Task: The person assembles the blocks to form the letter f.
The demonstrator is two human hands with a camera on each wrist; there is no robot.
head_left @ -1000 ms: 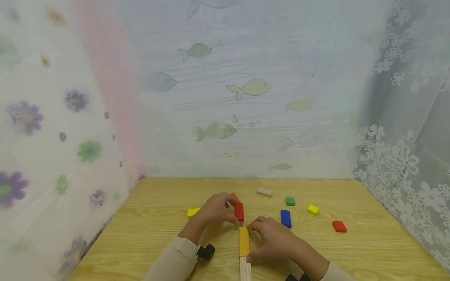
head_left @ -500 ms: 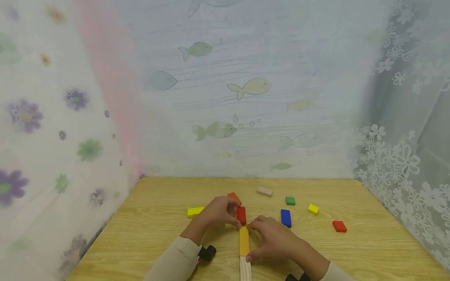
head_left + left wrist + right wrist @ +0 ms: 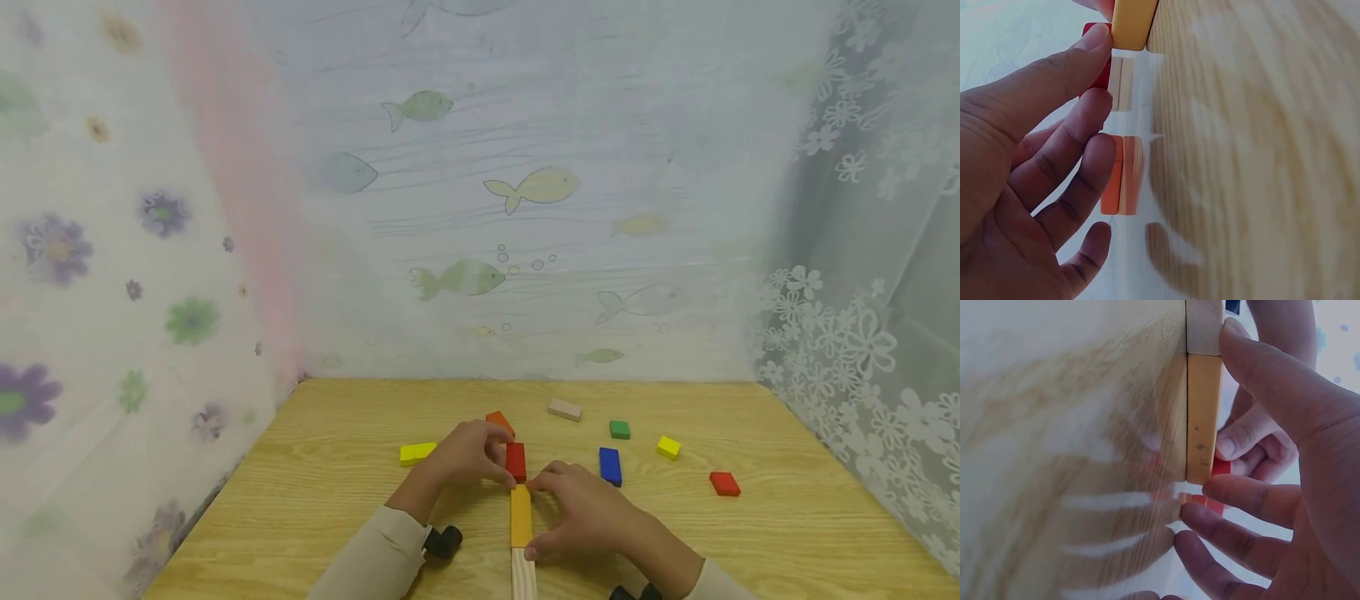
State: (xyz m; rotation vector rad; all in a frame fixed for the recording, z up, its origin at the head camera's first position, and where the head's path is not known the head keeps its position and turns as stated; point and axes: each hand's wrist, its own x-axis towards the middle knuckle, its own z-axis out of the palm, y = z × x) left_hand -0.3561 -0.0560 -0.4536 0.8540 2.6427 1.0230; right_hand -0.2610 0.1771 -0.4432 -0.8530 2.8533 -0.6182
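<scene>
Here, left hand (image 3: 465,454) pinches red block (image 3: 517,462); right hand (image 3: 587,508) spread wide alongside orange block (image 3: 521,517).

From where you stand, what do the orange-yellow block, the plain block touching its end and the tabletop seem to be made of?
Orange-yellow block: probably painted wood; smooth, nearly solid colour, though no grain shows.
Plain block: likely bare wood; pale with visible grain stripes.
Tabletop: wood or laminate; grain pattern, glossy reflections.
</scene>
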